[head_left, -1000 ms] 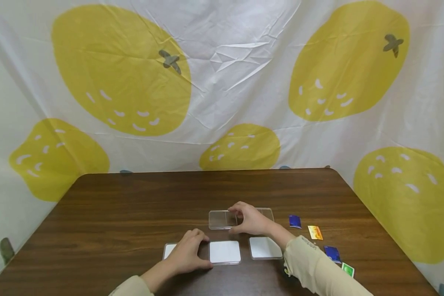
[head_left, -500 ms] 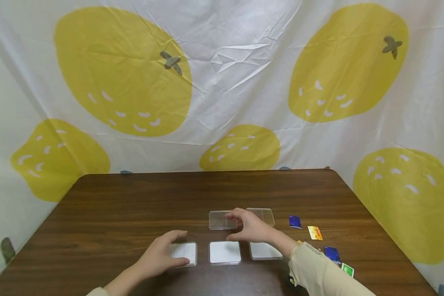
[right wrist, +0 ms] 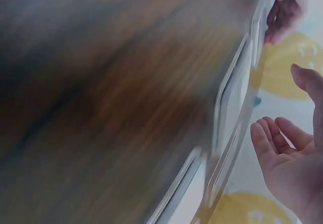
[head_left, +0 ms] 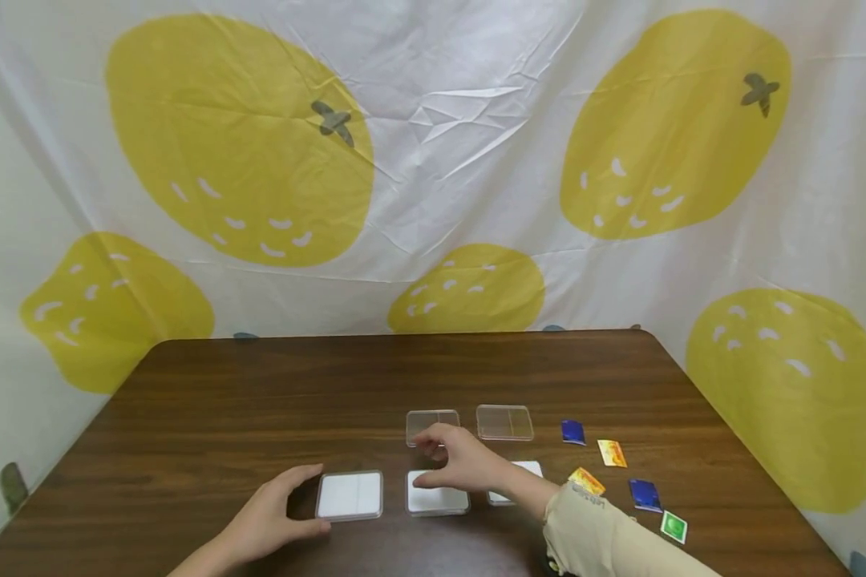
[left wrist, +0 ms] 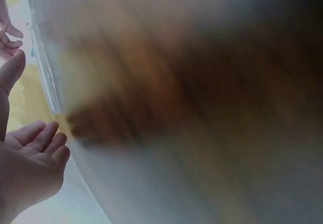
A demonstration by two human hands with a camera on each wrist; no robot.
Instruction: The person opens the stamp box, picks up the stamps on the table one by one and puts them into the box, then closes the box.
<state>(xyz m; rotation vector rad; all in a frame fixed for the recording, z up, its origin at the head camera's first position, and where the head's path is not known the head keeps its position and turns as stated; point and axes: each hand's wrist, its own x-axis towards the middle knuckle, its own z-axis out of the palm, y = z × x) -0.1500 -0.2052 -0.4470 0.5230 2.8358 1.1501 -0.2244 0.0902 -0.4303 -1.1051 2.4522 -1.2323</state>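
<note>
In the head view a clear flat case with a white insert lies at the left of a row on the table. My left hand is beside its left edge, thumb and fingers spread apart and holding nothing. The middle case has a white insert too, and my right hand hovers above it, partly covering it. Seen from the right wrist, the right palm is bare, with fingers loosely bent. A third white-filled case is half hidden behind the right forearm.
Two clear lids lie behind the row, one partly behind the right hand. To the right are scattered small blue packets, orange cards and a green square card. A lemon-print cloth hangs behind the table.
My left hand has moved left, off the gap between the left and middle cases, uncovering the left case. My right hand has come back from the lids toward the middle case.
</note>
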